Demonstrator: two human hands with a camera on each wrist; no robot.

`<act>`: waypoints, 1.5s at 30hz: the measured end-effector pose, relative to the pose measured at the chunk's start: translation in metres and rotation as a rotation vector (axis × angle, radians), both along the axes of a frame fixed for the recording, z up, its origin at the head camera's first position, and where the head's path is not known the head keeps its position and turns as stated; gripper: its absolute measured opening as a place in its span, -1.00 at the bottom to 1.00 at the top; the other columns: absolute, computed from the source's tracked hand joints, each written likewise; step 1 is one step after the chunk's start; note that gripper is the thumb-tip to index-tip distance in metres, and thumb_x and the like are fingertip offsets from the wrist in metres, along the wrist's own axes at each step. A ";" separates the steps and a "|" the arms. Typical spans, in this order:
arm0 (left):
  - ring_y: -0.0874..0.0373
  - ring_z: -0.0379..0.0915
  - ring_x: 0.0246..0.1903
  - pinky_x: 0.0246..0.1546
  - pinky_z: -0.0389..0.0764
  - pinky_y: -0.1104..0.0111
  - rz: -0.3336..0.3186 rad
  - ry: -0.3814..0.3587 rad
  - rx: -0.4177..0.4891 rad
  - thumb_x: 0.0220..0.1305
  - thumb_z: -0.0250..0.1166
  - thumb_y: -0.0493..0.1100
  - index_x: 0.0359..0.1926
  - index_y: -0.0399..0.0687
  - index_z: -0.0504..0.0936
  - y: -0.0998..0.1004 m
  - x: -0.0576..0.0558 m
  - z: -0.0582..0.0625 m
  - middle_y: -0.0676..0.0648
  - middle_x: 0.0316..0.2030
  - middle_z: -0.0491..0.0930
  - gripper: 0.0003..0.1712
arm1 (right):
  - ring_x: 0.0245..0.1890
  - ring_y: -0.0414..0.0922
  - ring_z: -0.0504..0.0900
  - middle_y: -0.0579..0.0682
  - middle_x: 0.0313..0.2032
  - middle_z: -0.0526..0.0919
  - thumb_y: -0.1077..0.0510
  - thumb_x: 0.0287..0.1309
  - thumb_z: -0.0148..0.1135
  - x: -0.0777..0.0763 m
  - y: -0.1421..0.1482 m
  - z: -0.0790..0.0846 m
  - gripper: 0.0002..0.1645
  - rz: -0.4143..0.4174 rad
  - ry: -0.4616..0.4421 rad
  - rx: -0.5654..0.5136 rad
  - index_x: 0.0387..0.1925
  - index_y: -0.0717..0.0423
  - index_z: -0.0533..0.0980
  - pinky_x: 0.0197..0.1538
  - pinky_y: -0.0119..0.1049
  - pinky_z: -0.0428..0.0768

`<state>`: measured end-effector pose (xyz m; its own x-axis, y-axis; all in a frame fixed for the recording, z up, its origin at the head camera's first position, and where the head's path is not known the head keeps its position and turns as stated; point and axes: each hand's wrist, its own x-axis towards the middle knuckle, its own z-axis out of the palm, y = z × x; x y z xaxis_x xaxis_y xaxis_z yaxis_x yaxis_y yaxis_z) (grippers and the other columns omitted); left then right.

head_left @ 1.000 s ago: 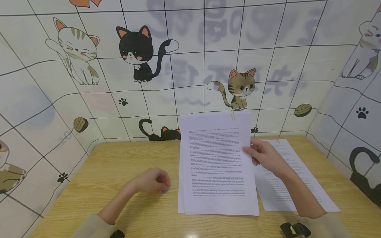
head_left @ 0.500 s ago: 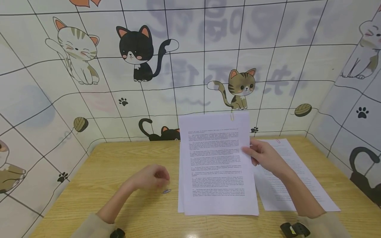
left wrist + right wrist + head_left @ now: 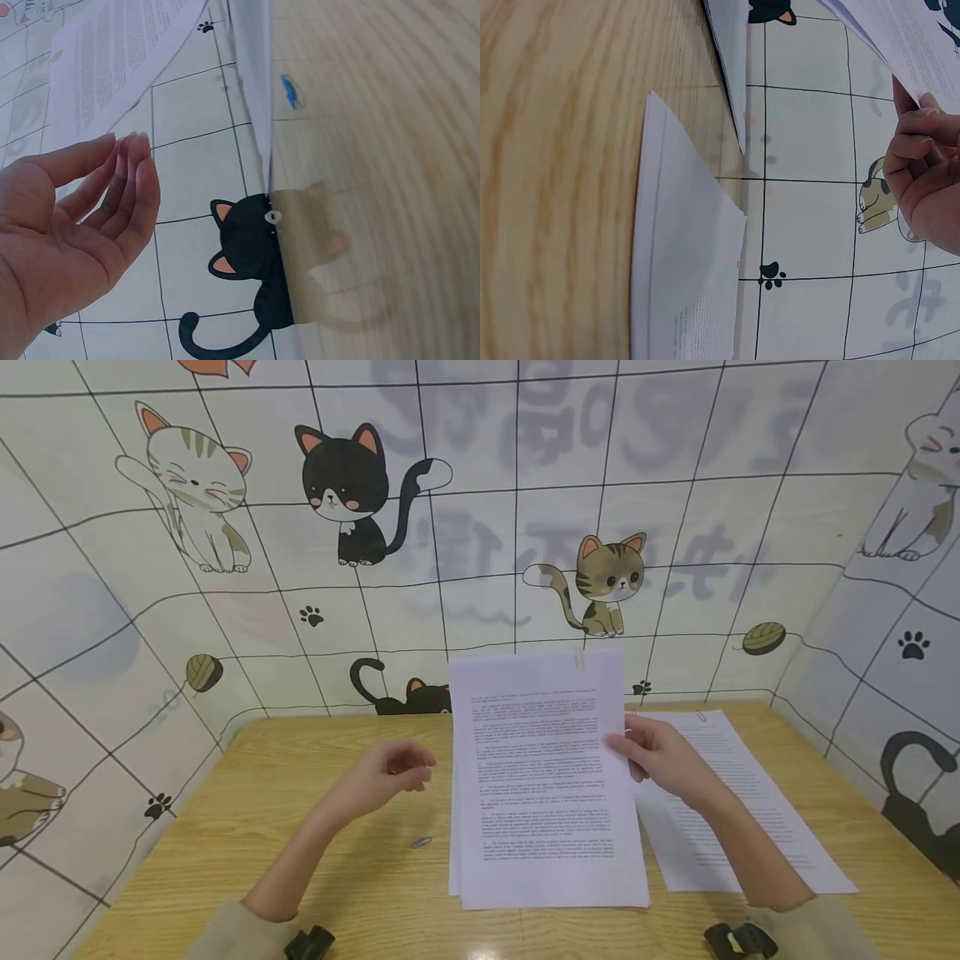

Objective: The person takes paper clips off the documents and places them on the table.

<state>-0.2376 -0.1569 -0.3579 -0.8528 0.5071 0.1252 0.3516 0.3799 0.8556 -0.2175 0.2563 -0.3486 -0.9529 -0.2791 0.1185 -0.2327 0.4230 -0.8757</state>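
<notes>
My right hand pinches a sheaf of printed paper by its right edge, thumb on the front and fingers behind. The sheaf stands raised and faces me, a pale yellow paper clip at its top edge. Held above the table, my left hand has loosely bent fingers and nothing between them. In the left wrist view, its thumb and fingertips come close together, and the sheaf shows beyond. A small blue paper clip lies on the wooden table between the left hand and the papers.
Behind the raised sheaf, another white paper stack lies partly hidden on the table. To the right rests a printed stack with a red paper clip, partly under the right forearm. A cat-patterned wall closes off the back.
My left hand has let go of the blue paper clip, leaving it on the table, and has risen up and away from it. The held sheaf has dropped slightly and shifted a little left.
</notes>
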 end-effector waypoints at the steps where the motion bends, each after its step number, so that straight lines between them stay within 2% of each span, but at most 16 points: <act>1: -0.06 0.64 -0.25 -0.15 0.68 0.16 0.019 0.015 0.023 0.40 0.28 -0.29 -0.05 -0.26 0.61 0.002 0.000 0.002 -0.15 -0.23 0.67 -0.83 | -0.59 -0.15 0.38 0.10 -0.45 0.59 0.14 0.47 0.15 0.000 0.000 -0.001 -0.58 0.000 0.000 -0.002 0.25 0.23 0.46 -0.49 -0.38 0.31; 4: 0.06 0.63 -0.28 -0.18 0.66 0.30 0.079 0.068 0.072 0.39 0.30 -0.27 -0.04 -0.23 0.62 0.006 0.000 0.007 -0.16 -0.22 0.67 -0.82 | -0.60 -0.15 0.37 0.09 -0.49 0.56 0.14 0.47 0.15 -0.001 -0.001 -0.002 -0.59 0.005 0.002 -0.005 0.24 0.23 0.46 -0.49 -0.38 0.31; 9: 0.05 0.63 -0.28 -0.18 0.64 0.34 0.136 0.112 0.150 0.38 0.33 -0.23 -0.04 -0.18 0.62 0.013 0.000 0.016 -0.16 -0.26 0.65 -0.81 | -0.60 -0.16 0.37 0.06 -0.57 0.48 0.13 0.47 0.15 -0.001 -0.003 -0.004 -0.61 0.003 0.011 0.001 0.19 0.24 0.48 -0.49 -0.38 0.30; 17: 0.03 0.65 -0.27 -0.13 0.68 0.25 0.152 0.163 0.237 0.35 0.34 -0.32 -0.06 -0.23 0.64 0.027 0.003 0.030 -0.29 -0.19 0.65 -0.83 | -0.61 -0.16 0.38 0.09 -0.50 0.57 0.15 0.46 0.16 -0.002 -0.006 -0.006 -0.61 0.009 0.015 0.000 0.21 0.25 0.48 -0.52 -0.40 0.29; 21: -0.09 0.65 -0.21 -0.10 0.68 0.23 0.150 0.169 0.271 0.35 0.33 -0.31 -0.03 -0.25 0.64 0.038 0.003 0.035 -0.23 -0.17 0.67 -0.81 | -0.61 -0.16 0.38 0.09 -0.50 0.57 0.16 0.46 0.16 -0.001 -0.007 -0.006 -0.61 0.004 0.015 0.007 0.20 0.26 0.48 -0.53 -0.40 0.30; 24: -0.12 0.65 -0.20 -0.11 0.67 0.31 0.153 0.179 0.280 0.36 0.33 -0.30 -0.02 -0.23 0.64 0.047 0.003 0.040 -0.17 -0.18 0.68 -0.80 | -0.61 -0.16 0.39 0.09 -0.48 0.60 0.15 0.46 0.16 0.000 -0.007 -0.006 -0.61 0.000 0.019 0.015 0.20 0.25 0.49 -0.53 -0.40 0.31; 32: 0.05 0.63 -0.23 -0.15 0.63 0.39 0.158 0.219 0.341 0.33 0.34 -0.34 -0.05 -0.20 0.66 0.071 0.003 0.051 -0.14 -0.18 0.69 -0.82 | -0.62 -0.16 0.42 0.07 -0.46 0.64 0.15 0.46 0.16 0.000 -0.009 -0.007 -0.64 0.010 0.043 0.042 0.17 0.25 0.51 -0.54 -0.40 0.34; 40: 0.11 0.61 -0.24 -0.14 0.61 0.35 0.167 0.289 0.370 0.34 0.35 -0.30 -0.07 -0.20 0.69 0.092 0.002 0.057 -0.05 -0.20 0.70 -0.83 | -0.61 -0.14 0.45 0.07 -0.36 0.69 0.15 0.45 0.17 0.000 -0.011 -0.009 -0.65 0.020 0.037 0.036 0.15 0.24 0.52 -0.54 -0.40 0.36; 45: 0.13 0.58 -0.26 -0.17 0.59 0.36 0.162 0.352 0.389 0.34 0.33 -0.31 -0.07 -0.23 0.69 0.106 0.002 0.059 -0.04 -0.19 0.69 -0.83 | -0.62 -0.15 0.43 0.05 -0.37 0.69 0.17 0.45 0.16 0.000 -0.014 -0.009 -0.67 0.033 0.059 0.044 0.14 0.23 0.53 -0.56 -0.41 0.32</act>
